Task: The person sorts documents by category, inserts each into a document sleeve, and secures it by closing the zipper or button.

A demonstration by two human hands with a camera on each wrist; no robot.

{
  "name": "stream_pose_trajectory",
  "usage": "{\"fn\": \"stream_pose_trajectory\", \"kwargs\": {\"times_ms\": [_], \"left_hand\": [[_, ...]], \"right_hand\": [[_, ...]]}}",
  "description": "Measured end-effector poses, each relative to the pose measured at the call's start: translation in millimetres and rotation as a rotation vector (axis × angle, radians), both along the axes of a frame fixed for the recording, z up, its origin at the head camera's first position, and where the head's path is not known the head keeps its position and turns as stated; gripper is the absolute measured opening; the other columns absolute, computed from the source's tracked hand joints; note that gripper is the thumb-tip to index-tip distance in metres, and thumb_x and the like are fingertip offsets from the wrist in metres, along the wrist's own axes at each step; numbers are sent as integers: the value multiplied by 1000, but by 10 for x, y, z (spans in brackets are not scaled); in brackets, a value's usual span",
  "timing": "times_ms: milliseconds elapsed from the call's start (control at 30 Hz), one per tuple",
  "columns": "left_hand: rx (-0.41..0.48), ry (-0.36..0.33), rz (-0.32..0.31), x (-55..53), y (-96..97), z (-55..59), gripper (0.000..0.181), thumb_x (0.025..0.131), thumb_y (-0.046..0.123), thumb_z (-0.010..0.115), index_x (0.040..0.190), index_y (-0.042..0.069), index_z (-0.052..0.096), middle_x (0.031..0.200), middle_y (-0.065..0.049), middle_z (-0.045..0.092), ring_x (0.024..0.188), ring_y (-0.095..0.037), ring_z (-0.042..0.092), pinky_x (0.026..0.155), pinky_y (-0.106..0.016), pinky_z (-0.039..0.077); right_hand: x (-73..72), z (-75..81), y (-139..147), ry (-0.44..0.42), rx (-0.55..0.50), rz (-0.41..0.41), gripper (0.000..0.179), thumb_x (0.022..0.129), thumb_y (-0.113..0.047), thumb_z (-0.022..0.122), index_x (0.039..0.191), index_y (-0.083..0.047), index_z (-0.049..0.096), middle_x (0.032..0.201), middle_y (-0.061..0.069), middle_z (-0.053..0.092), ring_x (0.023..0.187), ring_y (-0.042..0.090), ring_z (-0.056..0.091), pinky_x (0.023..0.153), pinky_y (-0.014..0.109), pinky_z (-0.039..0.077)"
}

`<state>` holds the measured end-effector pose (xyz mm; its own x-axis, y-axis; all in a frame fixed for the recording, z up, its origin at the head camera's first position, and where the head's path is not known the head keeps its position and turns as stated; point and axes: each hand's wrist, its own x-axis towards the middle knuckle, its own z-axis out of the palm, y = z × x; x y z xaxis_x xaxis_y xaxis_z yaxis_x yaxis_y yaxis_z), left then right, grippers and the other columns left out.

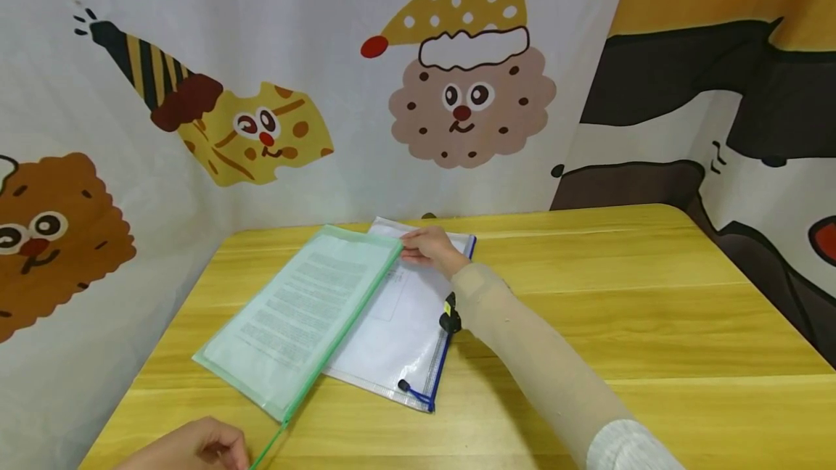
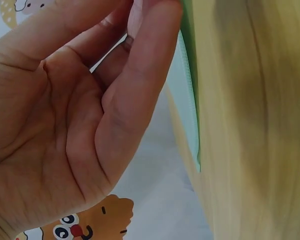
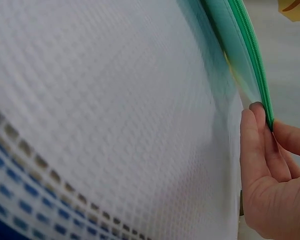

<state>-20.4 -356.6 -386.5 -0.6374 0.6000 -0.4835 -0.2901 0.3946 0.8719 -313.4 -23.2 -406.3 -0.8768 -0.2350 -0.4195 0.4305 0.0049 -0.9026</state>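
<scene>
A translucent green zipper document pouch (image 1: 294, 303) holds a printed sheet and lies slanted, partly over a clear mesh pouch (image 1: 392, 339) with a blue zipper edge. My right hand (image 1: 432, 246) pinches the green pouch's far right corner, thumb and fingers at the end of its green zipper (image 3: 255, 55). At the near corner, a straight green pull cord (image 1: 269, 446) runs down to my left hand (image 1: 199, 444). That hand's fingers are curled and pinch the cord at the lower edge of the head view; its fingertips are partly hidden in the left wrist view.
Both pouches lie on a wood-grain table (image 1: 620, 296). A dark pull tab (image 1: 403, 385) on a blue cord hangs at the mesh pouch's near corner. A printed curtain (image 1: 366, 136) with cartoon biscuits stands behind the table's back edge and along its sides.
</scene>
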Motion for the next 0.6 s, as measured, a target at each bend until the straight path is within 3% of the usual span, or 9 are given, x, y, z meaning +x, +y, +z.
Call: {"fn": "stream_pose_trajectory", "kwargs": {"times_ms": [133, 333, 433, 600], "left_hand": [[-51, 13, 28, -9, -23, 53, 18, 93, 2, 58, 96, -16, 60, 83, 4, 64, 73, -4, 57, 64, -17, 43], [-219, 156, 101, -118, -40, 139, 14, 96, 6, 58, 102, -7, 62, 91, -3, 64, 76, -4, 56, 66, -18, 46], [-328, 207, 177, -193, -27, 168, 17, 98, 11, 58, 107, -2, 64, 99, -7, 67, 80, -5, 58, 69, -22, 50], [-347, 287, 245, -298, 13, 187, 25, 99, 18, 60, 112, -3, 64, 106, -13, 68, 84, -8, 63, 72, -25, 55]], "right_hand": [[3, -13, -8, 2, -6, -10, 27, 95, -2, 64, 121, 3, 66, 70, 3, 67, 66, 13, 68, 93, 38, 58], [-4, -38, -21, 7, -42, -29, 25, 95, -2, 62, 120, 4, 61, 76, 4, 64, 74, 17, 68, 93, 39, 58], [6, -34, -37, 13, -46, -32, 26, 97, -5, 62, 122, 4, 60, 81, 5, 63, 79, 19, 68, 94, 38, 58], [38, 5, -90, 18, -54, -31, 35, 99, -11, 60, 131, 4, 57, 101, 13, 67, 98, 27, 70, 97, 36, 56]]}}
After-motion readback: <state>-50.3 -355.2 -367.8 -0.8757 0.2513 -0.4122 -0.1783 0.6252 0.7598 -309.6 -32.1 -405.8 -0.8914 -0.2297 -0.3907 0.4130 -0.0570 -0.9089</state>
